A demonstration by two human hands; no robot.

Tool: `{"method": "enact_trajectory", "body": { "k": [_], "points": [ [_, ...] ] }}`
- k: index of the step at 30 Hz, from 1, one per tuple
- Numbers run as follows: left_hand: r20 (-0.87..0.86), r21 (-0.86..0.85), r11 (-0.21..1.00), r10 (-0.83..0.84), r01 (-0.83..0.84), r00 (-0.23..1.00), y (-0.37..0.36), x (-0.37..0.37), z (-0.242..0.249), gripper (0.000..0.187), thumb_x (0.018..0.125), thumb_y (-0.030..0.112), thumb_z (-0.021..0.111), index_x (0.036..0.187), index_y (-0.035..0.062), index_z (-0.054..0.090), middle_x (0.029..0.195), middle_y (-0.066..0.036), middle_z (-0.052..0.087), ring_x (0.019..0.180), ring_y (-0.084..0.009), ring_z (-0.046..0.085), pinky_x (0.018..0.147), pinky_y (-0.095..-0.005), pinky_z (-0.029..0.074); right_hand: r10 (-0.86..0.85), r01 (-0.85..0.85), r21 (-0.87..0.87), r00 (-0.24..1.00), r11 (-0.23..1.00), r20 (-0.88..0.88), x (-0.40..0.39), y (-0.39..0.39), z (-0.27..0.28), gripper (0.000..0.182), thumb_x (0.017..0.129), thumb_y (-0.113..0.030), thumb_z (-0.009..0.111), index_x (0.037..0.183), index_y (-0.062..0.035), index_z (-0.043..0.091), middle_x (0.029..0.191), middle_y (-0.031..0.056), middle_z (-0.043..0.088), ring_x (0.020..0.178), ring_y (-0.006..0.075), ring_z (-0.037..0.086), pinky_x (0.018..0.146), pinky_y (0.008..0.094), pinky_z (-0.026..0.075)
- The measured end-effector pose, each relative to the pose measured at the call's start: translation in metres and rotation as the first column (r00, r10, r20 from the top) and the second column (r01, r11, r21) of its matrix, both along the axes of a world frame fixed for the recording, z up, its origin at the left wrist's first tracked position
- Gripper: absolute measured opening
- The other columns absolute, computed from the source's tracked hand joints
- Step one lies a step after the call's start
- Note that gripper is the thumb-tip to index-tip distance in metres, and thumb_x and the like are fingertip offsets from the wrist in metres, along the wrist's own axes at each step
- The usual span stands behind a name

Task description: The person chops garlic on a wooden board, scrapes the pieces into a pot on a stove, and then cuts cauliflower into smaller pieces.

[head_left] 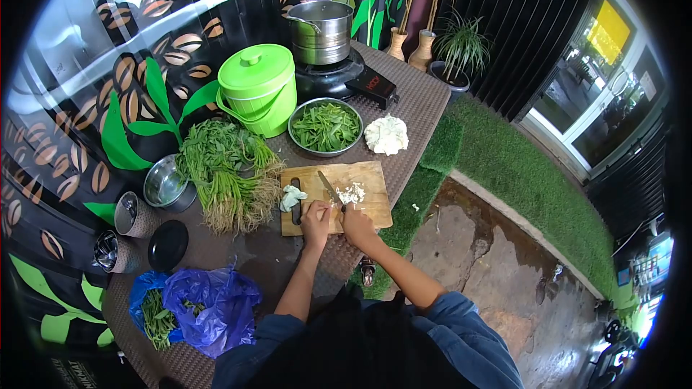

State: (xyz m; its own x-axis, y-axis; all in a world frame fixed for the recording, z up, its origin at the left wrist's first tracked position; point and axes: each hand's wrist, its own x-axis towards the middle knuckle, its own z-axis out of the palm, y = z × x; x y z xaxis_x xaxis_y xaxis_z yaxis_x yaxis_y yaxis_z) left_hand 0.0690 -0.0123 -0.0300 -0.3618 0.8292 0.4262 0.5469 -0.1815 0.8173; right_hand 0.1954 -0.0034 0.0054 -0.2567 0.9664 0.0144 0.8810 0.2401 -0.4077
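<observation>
On the wooden cutting board (pixel 371 210), my right hand (pixel 358 226) is wrapped round the handle of a knife (pixel 329 186), whose blade points away toward the upper left. Just left of it, my left hand (pixel 316 222) has its fingers pressed together on something too small to make out. Chopped white pieces (pixel 352 193) lie right of the blade. A pale green-white piece (pixel 293 198) rests by the board's slot. Beyond the board are a cauliflower-like white head (pixel 386 135) and a metal bowl (pixel 294 137) of cut greens (pixel 326 126).
Rooted greens (pixel 229 173) lie left of the board, beside a metal bowl (pixel 167 186). Behind stand a green lidded bucket (pixel 257 90) and a pot (pixel 320 33) on a stove (pixel 331 78). Purple and blue bags (pixel 213 310), cutlery holders (pixel 137 216) and a black lid (pixel 168 244) are nearer left.
</observation>
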Motion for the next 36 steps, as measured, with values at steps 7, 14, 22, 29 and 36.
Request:
{"method": "enact_trajectory", "body": {
  "k": [7, 14, 22, 29, 36],
  "points": [
    [0.015, 0.004, 1.0, -0.031, 0.031, 0.999, -0.003, 0.001, 0.011, 0.01, 0.077, 0.003, 0.068, 0.084, 0.0066, 0.063, 0.085, -0.008, 0.062, 0.081, -0.0268, 0.063, 0.069, -0.0379, 0.049, -0.063, 0.065, -0.096, 0.998, 0.993, 0.021, -0.011, -0.013, -0.003, 0.029, 0.093, -0.025, 0.046, 0.101, 0.0022, 0.046, 0.077, 0.0242, 0.066, 0.075, 0.0406, 0.067, 0.067, 0.0476, 0.055],
    [-0.042, 0.011, 1.0, -0.022, 0.022, 0.999, -0.004, 0.0, 0.009, 0.012, 0.077, 0.004, 0.069, 0.085, 0.0067, 0.06, 0.084, -0.008, 0.06, 0.083, -0.0272, 0.062, 0.069, -0.0383, 0.049, -0.044, 0.042, -0.124, 0.999, 0.991, -0.015, -0.005, -0.01, 0.012, 0.033, 0.092, -0.028, 0.048, 0.101, 0.0035, 0.045, 0.079, 0.0276, 0.065, 0.075, 0.0435, 0.066, 0.065, 0.0499, 0.054],
    [-0.021, 0.003, 1.0, -0.011, 0.011, 1.0, -0.002, -0.001, -0.001, 0.021, 0.078, 0.005, 0.07, 0.082, 0.004, 0.05, 0.079, -0.011, 0.055, 0.078, -0.033, 0.057, 0.065, -0.0429, 0.045, -0.073, 0.069, -0.082, 0.996, 0.994, -0.046, -0.011, -0.008, -0.006, 0.033, 0.092, -0.027, 0.047, 0.102, 0.0041, 0.045, 0.074, 0.0275, 0.064, 0.073, 0.042, 0.067, 0.063, 0.0494, 0.054],
    [0.022, 0.034, 0.999, -0.014, 0.013, 1.0, 0.001, 0.0, -0.007, 0.027, 0.077, 0.005, 0.07, 0.078, 0.003, 0.044, 0.075, -0.012, 0.05, 0.074, -0.0367, 0.053, 0.062, -0.0458, 0.041, -0.103, 0.098, -0.1, 0.994, 0.99, -0.038, -0.018, -0.016, -0.004, 0.032, 0.093, -0.027, 0.047, 0.102, 0.0037, 0.045, 0.076, 0.0278, 0.064, 0.075, 0.0433, 0.066, 0.065, 0.0499, 0.054],
    [0.004, 0.042, 0.999, -0.011, 0.01, 1.0, -0.002, -0.001, -0.004, 0.026, 0.077, 0.005, 0.069, 0.077, 0.0028, 0.043, 0.073, -0.012, 0.048, 0.073, -0.037, 0.052, 0.062, -0.0463, 0.04, -0.095, 0.093, -0.028, 0.992, 0.995, -0.083, -0.018, -0.018, -0.009, 0.031, 0.093, -0.027, 0.047, 0.101, 0.0033, 0.045, 0.074, 0.0276, 0.064, 0.074, 0.0428, 0.066, 0.065, 0.0493, 0.054]
  ]
}}
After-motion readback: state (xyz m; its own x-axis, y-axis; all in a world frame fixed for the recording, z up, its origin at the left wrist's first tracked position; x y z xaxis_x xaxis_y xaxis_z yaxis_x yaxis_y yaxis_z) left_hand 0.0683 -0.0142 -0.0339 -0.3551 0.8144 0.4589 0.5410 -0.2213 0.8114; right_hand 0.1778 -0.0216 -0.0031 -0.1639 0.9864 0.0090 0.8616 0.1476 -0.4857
